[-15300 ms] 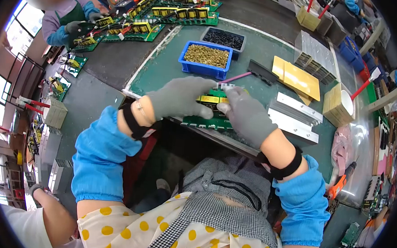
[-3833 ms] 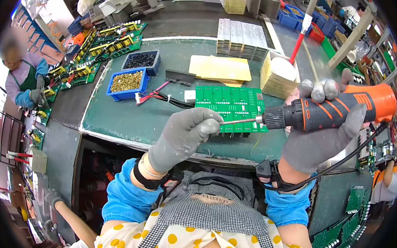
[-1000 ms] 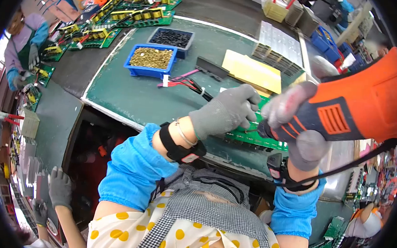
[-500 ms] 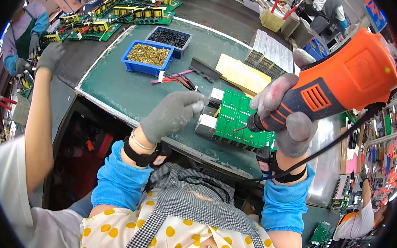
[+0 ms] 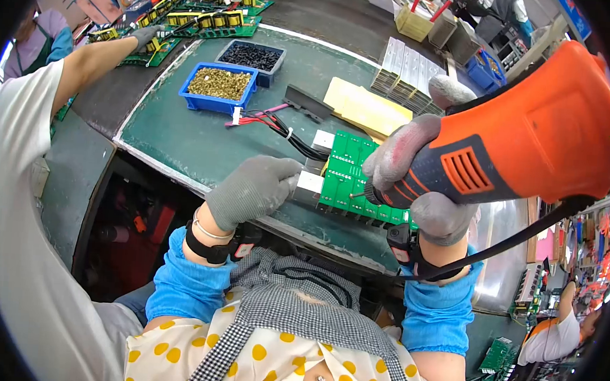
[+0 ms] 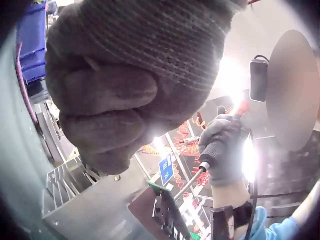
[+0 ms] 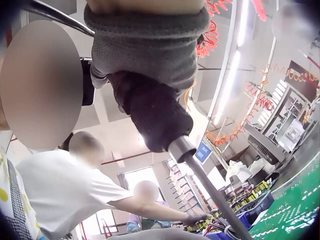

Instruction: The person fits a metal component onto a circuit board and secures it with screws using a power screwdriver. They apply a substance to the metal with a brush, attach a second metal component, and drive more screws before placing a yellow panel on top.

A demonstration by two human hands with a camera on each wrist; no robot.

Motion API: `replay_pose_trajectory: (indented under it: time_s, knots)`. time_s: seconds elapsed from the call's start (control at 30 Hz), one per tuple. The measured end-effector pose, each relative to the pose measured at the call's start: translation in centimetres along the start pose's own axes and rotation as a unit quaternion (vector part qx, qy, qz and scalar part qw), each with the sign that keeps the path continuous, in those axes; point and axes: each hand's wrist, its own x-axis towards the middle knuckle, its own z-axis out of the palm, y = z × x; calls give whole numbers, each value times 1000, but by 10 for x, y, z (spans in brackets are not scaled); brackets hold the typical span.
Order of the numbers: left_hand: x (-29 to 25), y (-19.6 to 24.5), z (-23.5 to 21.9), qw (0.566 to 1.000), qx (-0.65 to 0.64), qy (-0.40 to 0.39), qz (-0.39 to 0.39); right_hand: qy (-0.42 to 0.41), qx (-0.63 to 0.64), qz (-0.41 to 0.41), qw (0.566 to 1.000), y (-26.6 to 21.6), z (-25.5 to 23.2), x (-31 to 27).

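My gloved right hand [image 5: 437,216] grips an orange and black electric screwdriver [image 5: 524,141], tilted down to the left. Its long bit [image 7: 215,197] reaches down to the green circuit board [image 5: 345,158], near the board's lower left part. The board lies solder side up, with silver metal blocks [image 5: 310,182] at its left side and a bundle of black and red wires [image 5: 284,130] running out. Left of the board is my gloved left hand [image 5: 252,191], its fingers curled in; nothing shows between them in the left wrist view.
A blue bin of brass-coloured screws [image 5: 218,84] and a grey bin of black parts [image 5: 252,56] stand behind. A black bar [image 5: 308,103], yellow sheets [image 5: 366,105] and stacked metal profiles [image 5: 413,71] lie farther back. Another person's arm [image 5: 92,80] reaches in at left.
My left hand has drawn back left from the board, its fingers curling in. The screwdriver has shifted slightly left, its bit at the board. The other person's arm has stretched toward the far boards.
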Motion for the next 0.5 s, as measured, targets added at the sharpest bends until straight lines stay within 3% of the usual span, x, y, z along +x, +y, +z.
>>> replay_pose_trajectory:
  time_s: [0.13, 0.23, 0.33, 0.37, 0.47, 0.5]
  knots:
    - [-4, 1, 1, 999, 8, 24, 31, 28, 26, -38, 999, -2, 6, 0]
    - [-5, 9, -5, 992, -72, -47, -92, 73, 70, -50, 994, 0, 2, 2]
    - [-11, 4, -3, 915, -379, 7, -135, 39, 23, -65, 997, 7, -12, 3]
    - [-11, 0, -3, 922, -369, 34, -113, 25, 8, -70, 997, 9, -14, 1]
    - [-15, -1, -6, 939, -336, -13, -75, 63, 0, -78, 995, 7, -5, -1]
    - [-12, 8, 2, 965, -250, 26, -72, 73, -7, -73, 995, 4, -4, -1]
